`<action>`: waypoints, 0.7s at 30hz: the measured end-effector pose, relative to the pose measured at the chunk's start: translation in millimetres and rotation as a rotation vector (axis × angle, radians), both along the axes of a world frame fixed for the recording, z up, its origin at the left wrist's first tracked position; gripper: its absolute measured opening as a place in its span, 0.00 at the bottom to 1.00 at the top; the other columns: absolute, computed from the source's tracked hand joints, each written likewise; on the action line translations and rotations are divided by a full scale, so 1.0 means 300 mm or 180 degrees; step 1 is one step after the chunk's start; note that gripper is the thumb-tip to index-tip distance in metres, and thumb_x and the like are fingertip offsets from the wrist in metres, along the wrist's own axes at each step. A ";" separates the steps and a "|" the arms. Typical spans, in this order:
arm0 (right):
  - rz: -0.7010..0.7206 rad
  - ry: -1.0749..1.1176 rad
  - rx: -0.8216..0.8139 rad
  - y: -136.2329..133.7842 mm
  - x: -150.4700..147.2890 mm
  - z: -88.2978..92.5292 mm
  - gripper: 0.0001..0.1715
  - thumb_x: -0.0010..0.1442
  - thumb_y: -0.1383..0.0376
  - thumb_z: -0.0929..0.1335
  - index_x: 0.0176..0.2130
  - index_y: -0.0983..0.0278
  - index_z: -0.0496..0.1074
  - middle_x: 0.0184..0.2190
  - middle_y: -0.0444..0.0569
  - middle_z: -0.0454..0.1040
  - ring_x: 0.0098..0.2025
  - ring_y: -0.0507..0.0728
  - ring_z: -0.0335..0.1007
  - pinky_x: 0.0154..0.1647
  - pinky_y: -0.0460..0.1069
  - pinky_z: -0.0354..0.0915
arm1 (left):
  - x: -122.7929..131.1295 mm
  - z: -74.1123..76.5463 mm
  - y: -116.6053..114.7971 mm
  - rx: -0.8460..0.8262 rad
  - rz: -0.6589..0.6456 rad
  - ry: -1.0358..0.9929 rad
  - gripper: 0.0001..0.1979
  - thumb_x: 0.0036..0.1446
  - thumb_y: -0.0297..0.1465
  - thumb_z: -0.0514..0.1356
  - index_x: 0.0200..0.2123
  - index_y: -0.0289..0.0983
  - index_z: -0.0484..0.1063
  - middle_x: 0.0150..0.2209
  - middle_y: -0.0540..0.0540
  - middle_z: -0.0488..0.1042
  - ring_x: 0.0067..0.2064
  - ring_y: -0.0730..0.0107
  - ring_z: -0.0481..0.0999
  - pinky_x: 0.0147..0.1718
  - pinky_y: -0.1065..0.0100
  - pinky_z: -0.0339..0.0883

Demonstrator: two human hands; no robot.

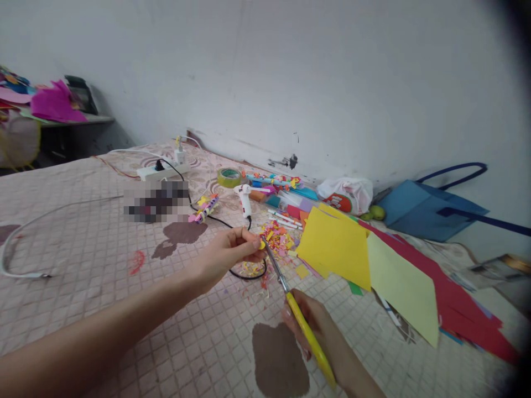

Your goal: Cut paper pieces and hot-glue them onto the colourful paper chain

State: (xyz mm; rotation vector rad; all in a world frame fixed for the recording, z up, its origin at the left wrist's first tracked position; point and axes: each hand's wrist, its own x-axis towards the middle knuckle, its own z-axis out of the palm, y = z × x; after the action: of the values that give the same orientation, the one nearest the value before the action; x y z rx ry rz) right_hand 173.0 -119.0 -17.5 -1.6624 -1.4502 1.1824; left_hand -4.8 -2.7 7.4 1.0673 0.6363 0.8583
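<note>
My left hand [232, 249] pinches a small yellow piece [262, 243], which looks like paper or foam. In my right hand [315, 320] is a pair of scissors [307, 326] with yellow handles, its blades reaching up to the yellow piece. Just beyond the blade tips lies a pile of small coloured scraps [279, 239]. A white glue gun [244, 202] rests behind my left hand, its black cord looping over the cloth below. Finer clippings [253, 270] are scattered under my hands.
Yellow sheets [336, 246], a pale green sheet [402, 287] and red sheets [448, 298] lie to the right. Behind are a blue bag [431, 210], a tape roll [229, 177], a white plastic bag [348, 190] and decorated sticks [274, 179]. A power strip [161, 171] with cables sits at back left.
</note>
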 end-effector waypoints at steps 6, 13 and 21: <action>-0.0013 0.0340 -0.0138 0.002 -0.002 -0.044 0.27 0.54 0.41 0.62 0.26 0.61 0.56 0.15 0.34 0.52 0.12 0.45 0.48 0.10 0.41 0.53 | 0.002 -0.011 -0.006 0.0005 0.0074 0.0076 0.10 0.50 0.33 0.65 0.28 0.35 0.67 0.30 0.50 0.75 0.32 0.75 0.75 0.38 0.69 0.67; -0.0124 0.0525 0.0188 0.005 -0.020 -0.068 0.29 0.55 0.39 0.59 0.28 0.61 0.57 0.15 0.33 0.52 0.12 0.45 0.47 0.11 0.41 0.52 | 0.022 -0.037 -0.044 0.0116 -0.0142 0.0259 0.10 0.53 0.36 0.62 0.32 0.35 0.68 0.24 0.54 0.68 0.23 0.82 0.64 0.25 0.76 0.60; -0.0119 0.0402 0.0286 0.005 -0.022 -0.059 0.28 0.56 0.40 0.59 0.28 0.62 0.58 0.14 0.34 0.53 0.14 0.46 0.47 0.14 0.42 0.51 | 0.023 -0.025 -0.048 -0.0254 -0.0213 0.0092 0.12 0.48 0.34 0.66 0.30 0.33 0.68 0.25 0.51 0.71 0.25 0.79 0.69 0.27 0.74 0.63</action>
State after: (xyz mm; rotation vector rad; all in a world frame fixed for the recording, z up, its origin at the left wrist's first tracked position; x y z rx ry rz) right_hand 166.4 -117.4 -35.1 -1.5201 -1.3683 1.1628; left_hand 2.2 -17.2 -0.2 1.0249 0.6504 0.7548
